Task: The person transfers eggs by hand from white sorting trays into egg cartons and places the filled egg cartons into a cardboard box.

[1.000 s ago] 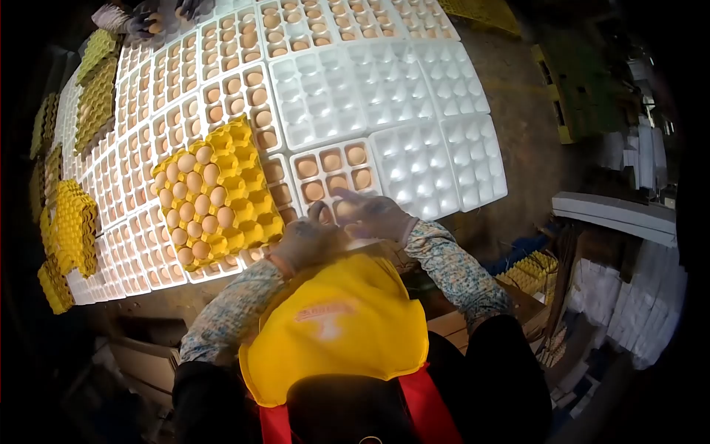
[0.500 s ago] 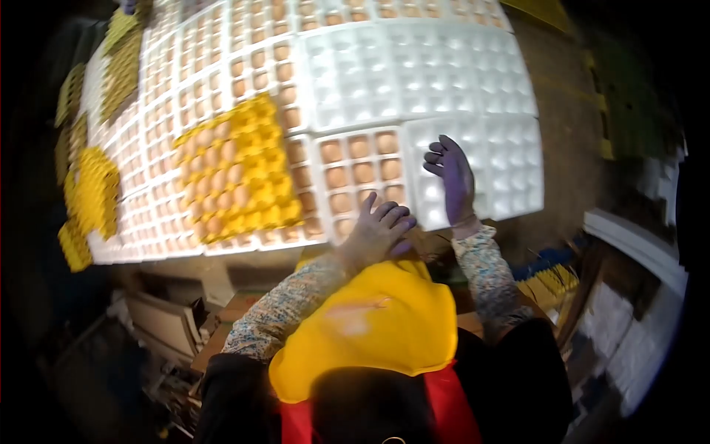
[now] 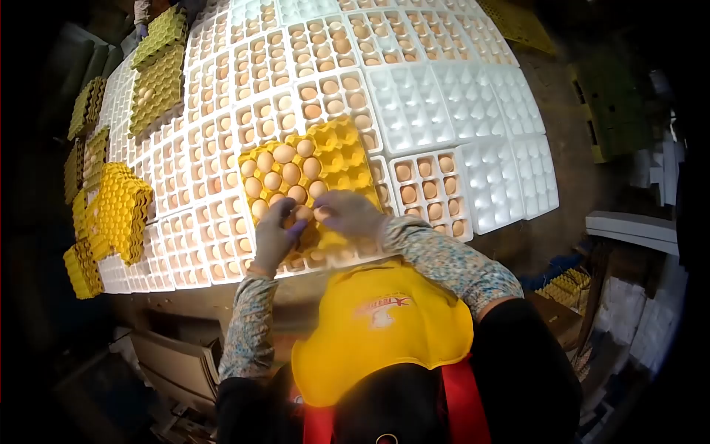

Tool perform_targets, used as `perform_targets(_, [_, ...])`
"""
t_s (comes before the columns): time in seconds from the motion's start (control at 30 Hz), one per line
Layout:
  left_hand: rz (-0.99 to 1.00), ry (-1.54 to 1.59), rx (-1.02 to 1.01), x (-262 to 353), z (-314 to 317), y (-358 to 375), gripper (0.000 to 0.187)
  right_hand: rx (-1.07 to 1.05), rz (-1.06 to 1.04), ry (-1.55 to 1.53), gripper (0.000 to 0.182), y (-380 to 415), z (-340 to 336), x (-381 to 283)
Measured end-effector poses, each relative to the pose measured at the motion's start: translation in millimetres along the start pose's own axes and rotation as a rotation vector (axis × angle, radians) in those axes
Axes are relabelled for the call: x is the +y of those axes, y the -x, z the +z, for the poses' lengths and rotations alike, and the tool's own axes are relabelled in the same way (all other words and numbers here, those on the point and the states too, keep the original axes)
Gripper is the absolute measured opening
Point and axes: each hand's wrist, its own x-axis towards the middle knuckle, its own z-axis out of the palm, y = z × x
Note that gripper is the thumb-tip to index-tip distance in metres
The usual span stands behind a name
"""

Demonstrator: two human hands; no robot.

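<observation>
Eggs sit in the left part of a yellow tray [image 3: 344,152], which rests on white egg trays. My gloved left hand [image 3: 275,237] is at the tray's near side, its fingers curled round a brown egg [image 3: 303,214]. From the right, my gloved right hand [image 3: 351,214] reaches over the tray, fingers bent against another egg [image 3: 322,213]. Right of the yellow tray lies a white tray [image 3: 429,191] with brown eggs in its cells.
White trays [image 3: 410,107] without eggs lie behind and to the right. Yellow trays [image 3: 122,211] are stacked at the left, greenish ones [image 3: 159,85] farther back. Another person's hand [image 3: 141,29] shows at the top left. Folded cardboard [image 3: 174,362] stands below the table.
Both hands have moved left to the yellow tray and closed on eggs. The view has shifted, so the trays appear farther right and lower.
</observation>
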Motion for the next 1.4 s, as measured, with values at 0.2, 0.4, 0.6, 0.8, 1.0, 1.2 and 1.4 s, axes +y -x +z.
perform_targets(0.2, [-0.18,0.733,0.002,-25.7,-35.0,-35.4,0.035,0.29,0.483,-1.192,0.029,-25.4,-18.6,-16.3])
perform_targets(0.4, [0.274,-0.761,0.019,-0.5,10.3,-47.9,0.032,0.054,0.063,0.434,0.018,-54.7,21.5,-27.7])
perform_targets(0.6, [0.121,-0.357,0.147,13.6,-36.1,-72.2,0.029,0.044,-0.067,0.37,0.022,-65.8,-3.2,-8.9])
perform_targets(0.8, [0.187,-0.823,0.154,-5.2,20.7,-96.8,0.031,0.078,0.155,0.945,0.034,-104.6,27.1,-4.7])
perform_targets(1.0, [0.173,-0.565,0.093,17.6,-11.4,-102.3,0.033,0.05,0.137,0.814,0.031,-101.5,-20.6,-6.9])
perform_targets(1.2, [0.277,-0.158,-0.051,122.3,0.3,-103.7,0.06,0.289,-0.006,0.257,0.042,-37.5,-188.5,64.5])
perform_targets(1.4, [0.438,-0.497,-0.403,172.2,154.5,-213.3,0.063,-0.356,-0.215,0.933,0.034,-42.1,-247.6,171.9])
